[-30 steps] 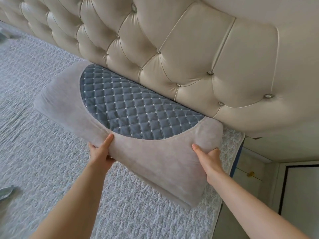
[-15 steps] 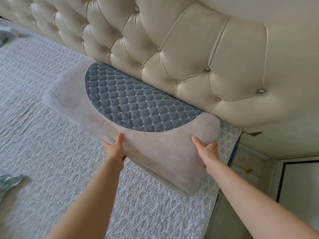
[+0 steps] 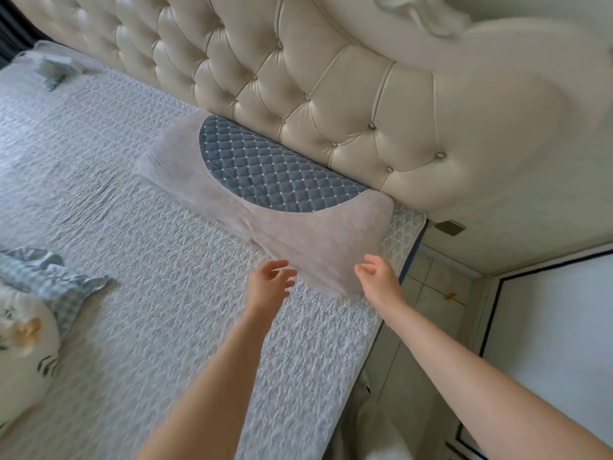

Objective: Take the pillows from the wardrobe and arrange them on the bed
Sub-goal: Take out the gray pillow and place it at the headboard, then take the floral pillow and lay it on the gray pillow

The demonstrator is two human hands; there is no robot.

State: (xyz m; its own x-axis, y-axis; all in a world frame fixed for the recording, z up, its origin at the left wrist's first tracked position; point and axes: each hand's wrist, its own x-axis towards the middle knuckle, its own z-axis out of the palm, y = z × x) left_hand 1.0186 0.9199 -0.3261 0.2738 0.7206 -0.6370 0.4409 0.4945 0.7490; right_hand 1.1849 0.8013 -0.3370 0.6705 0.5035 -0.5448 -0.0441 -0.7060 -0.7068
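Observation:
A grey pillow [image 3: 298,237] with a blue quilted panel lies flat on the bed [image 3: 149,260], its long side against the tufted cream headboard [image 3: 331,94], near the bed's right edge. My left hand [image 3: 270,282] hovers just in front of the pillow's near edge, fingers spread, holding nothing. My right hand [image 3: 378,277] hangs beside the pillow's near right corner, fingers loosely apart, also empty. Neither hand touches the pillow.
A white pillow with a printed pattern and a blue checked frill [image 3: 30,313] lies at the left edge of the bed. Some light fabric [image 3: 53,69] sits at the far left by the headboard. A tiled floor [image 3: 434,287] and a white cabinet [image 3: 547,343] are right of the bed.
Both hands have let go of the grey pillow and drawn back toward me. The pillow now rests flat against the headboard. The view has pulled back.

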